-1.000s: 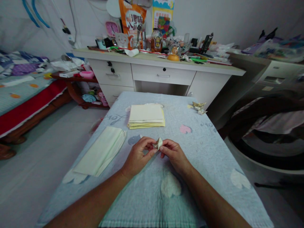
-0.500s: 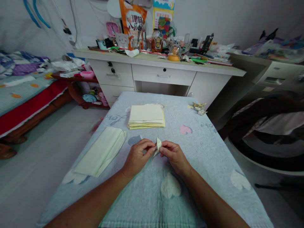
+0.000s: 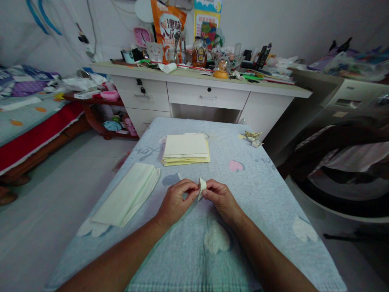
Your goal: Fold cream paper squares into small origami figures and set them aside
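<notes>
Between my two hands, above the middle of the table, is a small folded piece of pale paper point(image 3: 202, 185) with pointed ends. My left hand point(image 3: 178, 198) pinches its left side with thumb and fingertips. Gripping the right side is my right hand point(image 3: 221, 198), its thumb pressed on the paper. Beyond the hands lies a stack of cream and yellow paper sheets point(image 3: 186, 145). Off to the left rests a bundle of longer folded pale green paper point(image 3: 127, 195). Small folded paper pieces point(image 3: 253, 138), one patterned, sit at the far right corner.
A blue patterned cloth point(image 3: 258, 227) covers the table. Behind it stands a white desk point(image 3: 209, 95) crowded with a jar point(image 3: 199, 52), a pink clock point(image 3: 142, 37) and other clutter. A front-loading washing machine point(image 3: 343, 101) is at right, a bed point(image 3: 36, 117) at left.
Both hands keep hold of the folded paper, which has turned slightly between the fingertips. The whole view has shifted a little; the stacks lie as before.
</notes>
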Action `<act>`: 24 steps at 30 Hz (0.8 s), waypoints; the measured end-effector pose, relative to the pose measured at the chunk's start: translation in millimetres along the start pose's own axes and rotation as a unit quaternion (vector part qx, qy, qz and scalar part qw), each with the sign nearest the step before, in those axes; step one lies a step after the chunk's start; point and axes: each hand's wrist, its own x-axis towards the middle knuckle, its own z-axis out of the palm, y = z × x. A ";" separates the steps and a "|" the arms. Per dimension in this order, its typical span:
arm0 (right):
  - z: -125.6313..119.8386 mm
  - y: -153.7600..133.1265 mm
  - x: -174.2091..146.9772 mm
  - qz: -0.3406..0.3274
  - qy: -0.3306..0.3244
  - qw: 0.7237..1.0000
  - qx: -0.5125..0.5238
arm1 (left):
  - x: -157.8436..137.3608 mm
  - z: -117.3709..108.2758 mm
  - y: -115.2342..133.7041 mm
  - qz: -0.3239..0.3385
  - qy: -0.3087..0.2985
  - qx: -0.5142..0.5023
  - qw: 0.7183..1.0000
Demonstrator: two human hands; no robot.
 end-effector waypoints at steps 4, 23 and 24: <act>2.0 0.8 0.4 0.008 0.002 0.999 0.035 | 0.4 -1.7 -0.5 0.000 0.011 0.012 1.000; -1.2 -6.1 0.8 0.028 -0.042 0.999 -0.004 | 0.3 -4.1 0.1 -0.004 0.004 0.028 1.000; -1.1 -5.6 1.1 0.030 -0.037 0.999 0.001 | 0.6 -4.5 0.7 -0.002 0.006 0.031 1.000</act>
